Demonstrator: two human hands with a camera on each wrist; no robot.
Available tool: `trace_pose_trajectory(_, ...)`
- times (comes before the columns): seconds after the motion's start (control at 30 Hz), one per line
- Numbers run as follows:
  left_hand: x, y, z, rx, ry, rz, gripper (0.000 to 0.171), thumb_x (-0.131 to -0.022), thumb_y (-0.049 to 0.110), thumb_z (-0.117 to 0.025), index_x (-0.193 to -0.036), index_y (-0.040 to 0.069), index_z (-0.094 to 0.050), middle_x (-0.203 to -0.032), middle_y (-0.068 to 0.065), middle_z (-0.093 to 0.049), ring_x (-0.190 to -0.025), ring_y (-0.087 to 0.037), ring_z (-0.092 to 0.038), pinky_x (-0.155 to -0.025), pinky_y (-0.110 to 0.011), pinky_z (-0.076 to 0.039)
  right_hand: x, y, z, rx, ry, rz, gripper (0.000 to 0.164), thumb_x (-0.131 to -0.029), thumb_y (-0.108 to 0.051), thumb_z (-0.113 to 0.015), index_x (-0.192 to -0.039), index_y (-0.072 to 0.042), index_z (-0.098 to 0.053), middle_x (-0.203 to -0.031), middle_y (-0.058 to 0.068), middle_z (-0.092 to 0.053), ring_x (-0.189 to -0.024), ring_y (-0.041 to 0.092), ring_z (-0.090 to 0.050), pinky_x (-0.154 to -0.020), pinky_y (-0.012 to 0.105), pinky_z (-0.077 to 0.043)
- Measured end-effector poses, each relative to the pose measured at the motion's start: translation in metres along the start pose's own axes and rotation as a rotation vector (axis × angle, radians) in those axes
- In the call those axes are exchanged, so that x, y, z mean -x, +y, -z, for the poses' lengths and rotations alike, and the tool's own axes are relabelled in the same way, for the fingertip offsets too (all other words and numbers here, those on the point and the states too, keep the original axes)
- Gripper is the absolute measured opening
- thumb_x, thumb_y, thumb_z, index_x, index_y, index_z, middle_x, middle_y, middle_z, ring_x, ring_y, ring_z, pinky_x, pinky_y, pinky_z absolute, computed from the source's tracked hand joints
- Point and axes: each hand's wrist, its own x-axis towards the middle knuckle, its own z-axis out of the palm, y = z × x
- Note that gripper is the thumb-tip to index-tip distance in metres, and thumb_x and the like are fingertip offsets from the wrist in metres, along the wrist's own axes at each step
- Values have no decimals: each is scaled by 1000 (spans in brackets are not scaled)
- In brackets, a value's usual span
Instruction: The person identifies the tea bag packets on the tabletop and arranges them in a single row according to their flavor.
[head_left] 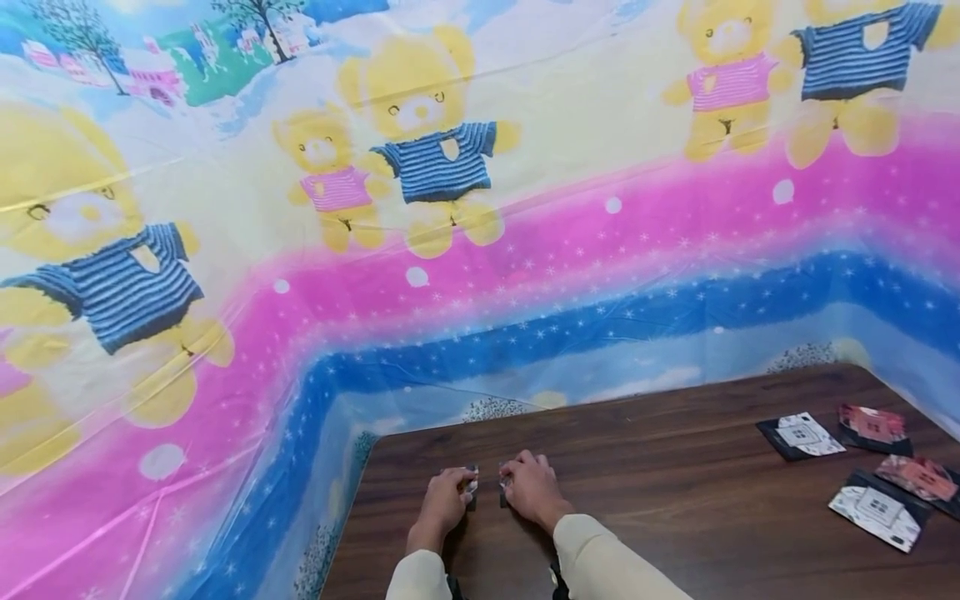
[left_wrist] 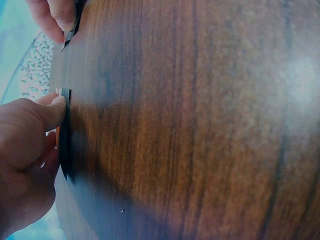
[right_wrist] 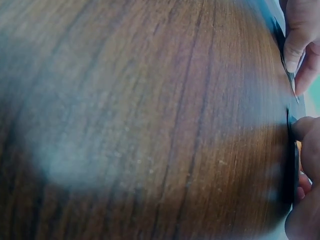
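Note:
Over the left part of the wooden table, my left hand point(head_left: 445, 500) pinches a small flat packet point(left_wrist: 64, 135) between thumb and fingers. Its dark face shows nearly edge-on in the left wrist view. A short gap to the right, my right hand point(head_left: 534, 487) pinches a second dark-faced packet point(right_wrist: 291, 165), standing on edge close over the wood. Orange shows behind this one in the right wrist view. The fingers hide most of both packets, and the two hands face each other.
Several flat packets lie at the table's right: a white one point(head_left: 802, 433) and a red one point(head_left: 873, 425) farther back, another red one point(head_left: 918, 477) overlapping a white one point(head_left: 879, 510) nearer. Behind the brown table point(head_left: 637, 467) hangs a bear-print sheet point(head_left: 525, 292).

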Motion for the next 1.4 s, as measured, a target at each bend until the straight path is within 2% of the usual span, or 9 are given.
trace_pose_trajectory(0.33,-1,5,-10,1,-29,-22,34,-96,3,-67,-129,10,-69,-143,-19,-58,-128,-45,-51,-102,-62,-47,8,8,5,8,-1,-2,19,-91,-21,-75,-110,-19,-75,-118,7,-61,-108,31,-53,-93,51,-47)
trace_pose_trajectory(0.43,0,6,-13,10,-36,-28,34,-95,3,-68,-129,9,-68,-143,-20,-58,-127,-46,-51,-102,-62,-47,11,10,7,65,-10,31,19,-93,-21,-72,-112,-19,-75,-118,7,-61,-107,31,-54,-93,51,-48)
trace_pose_trajectory(0.53,0,6,-14,18,-33,-26,34,-95,3,-68,-129,10,-69,-142,-20,-58,-127,-46,-51,-103,-63,-46,12,10,10,77,-18,68,19,-95,-22,-70,-113,-18,-74,-118,6,-62,-106,30,-55,-94,50,-49)
trace_pose_trajectory(0.73,-2,3,-11,30,-23,-7,34,-96,4,-68,-129,10,-69,-143,-20,-57,-128,-46,-50,-105,-65,-44,7,15,19,5,14,142,31,-97,-21,-69,-126,-13,-69,-120,9,-63,-106,27,-57,-90,47,-51)
trace_pose_trajectory(0.87,-2,1,-4,31,-7,30,34,-96,4,-67,-130,10,-68,-144,-19,-56,-128,-44,-50,-104,-63,-45,2,24,33,-25,53,178,36,-97,-18,-67,-133,-11,-66,-123,12,-63,-109,29,-59,-89,47,-52)
trace_pose_trajectory(1.1,-3,-1,-2,26,-9,48,35,-96,5,-67,-131,12,-68,-145,-19,-56,-128,-44,-50,-104,-62,-45,1,70,66,-26,122,132,40,-93,-14,-69,-132,-6,-65,-126,15,-65,-115,34,-62,-97,51,-53)
trace_pose_trajectory(1.4,-6,0,-2,18,-25,53,35,-97,5,-67,-131,11,-68,-145,-20,-55,-130,-44,-49,-105,-61,-46,6,141,137,42,161,109,39,-97,-16,-68,-133,-2,-63,-125,22,-65,-112,39,-64,-94,55,-53)
